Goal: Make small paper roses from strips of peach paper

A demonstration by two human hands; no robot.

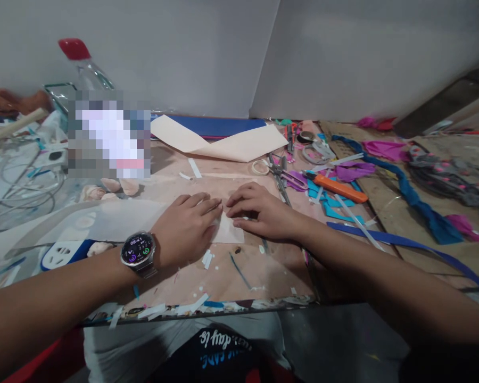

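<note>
A long strip of thin white paper-like sheet (115,226) runs across the work surface from the left to below my hands. My left hand (187,226), with a smartwatch (138,250) on the wrist, lies palm down over the strip, its fingers stretched out. Facing it, my right hand (261,213) rests by the strip's right end. Its fingers are loosely bent and apart, with the thumb just off the sheet or touching it; I cannot tell which. The two hands' fingertips nearly meet, and the left palm hides part of the strip.
Behind lies a folded cream sheet (219,149). On the right are scissors (281,173), a tape roll (260,167), an orange utility knife (339,189) and blue fabric strips (403,186). A power strip (64,255) and cables sit left. Scraps litter the front edge.
</note>
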